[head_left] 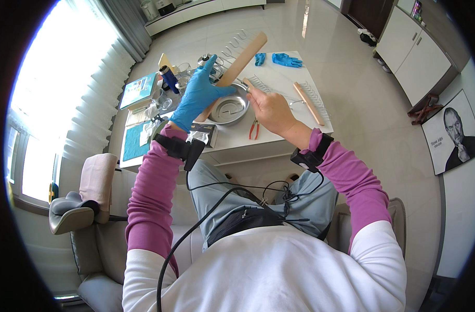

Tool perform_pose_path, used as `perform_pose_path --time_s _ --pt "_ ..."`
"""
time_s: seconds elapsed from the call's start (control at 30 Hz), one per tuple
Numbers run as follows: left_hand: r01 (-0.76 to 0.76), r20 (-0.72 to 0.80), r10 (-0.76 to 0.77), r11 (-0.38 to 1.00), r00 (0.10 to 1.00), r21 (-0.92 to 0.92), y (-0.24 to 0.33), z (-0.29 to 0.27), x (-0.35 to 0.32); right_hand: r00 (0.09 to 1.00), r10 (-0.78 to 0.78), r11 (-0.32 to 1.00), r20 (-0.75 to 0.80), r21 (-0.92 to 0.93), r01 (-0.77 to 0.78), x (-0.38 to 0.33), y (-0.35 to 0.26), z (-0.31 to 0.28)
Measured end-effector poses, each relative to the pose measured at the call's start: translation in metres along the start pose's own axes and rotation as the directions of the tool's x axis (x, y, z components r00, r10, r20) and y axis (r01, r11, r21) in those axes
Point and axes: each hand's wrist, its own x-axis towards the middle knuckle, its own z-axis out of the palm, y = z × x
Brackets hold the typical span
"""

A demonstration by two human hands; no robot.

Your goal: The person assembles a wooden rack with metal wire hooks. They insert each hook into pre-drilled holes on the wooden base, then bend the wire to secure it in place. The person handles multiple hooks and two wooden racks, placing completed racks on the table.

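Observation:
My left hand (198,96), in a blue glove, grips a long flat wooden strip (242,60) that slants up to the right above a round metal bowl (229,110). Bent metal wire hooks stick out from the strip's upper part. My bare right hand (271,110) is closed on a thin metal wire piece (243,83) right beside the strip's middle, over the bowl's right rim.
On the white table (279,78) lie a second wooden strip with wire hooks (309,103), red-handled pliers (254,129), a pair of blue gloves (280,59), a dark bottle (169,79), glass jars, booklets and a teal mat (136,140). A grey chair (79,208) stands at my left.

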Motion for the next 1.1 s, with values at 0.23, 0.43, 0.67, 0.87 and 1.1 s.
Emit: perform_pose_path --time_s 0.23,0.43,0.67,0.87,1.1 --pt "-0.055 -0.036 0.054 0.998 0.998 -0.014 -0.001 0.005 -0.004 1.0 0.009 0.999 0.022 0.039 -0.01 0.001 -0.001 0.0" --pt "-0.076 -0.032 0.08 0.989 0.996 0.124 0.001 0.003 -0.006 0.99 0.111 0.981 0.088 0.152 -0.123 0.002 -0.005 -0.006" --pt "-0.083 -0.028 0.09 0.981 0.996 0.174 0.005 0.001 -0.007 0.98 0.197 0.934 -0.029 0.31 -0.179 0.004 -0.007 0.001" --pt "-0.173 -0.059 0.184 0.974 0.981 0.147 0.001 0.001 -0.01 0.917 0.333 0.784 0.221 0.476 -0.399 0.007 -0.003 -0.002" --pt "-0.164 -0.037 0.172 0.973 0.984 0.16 0.001 0.0 -0.016 0.697 0.418 0.223 0.583 0.678 -0.701 0.012 -0.005 -0.015"
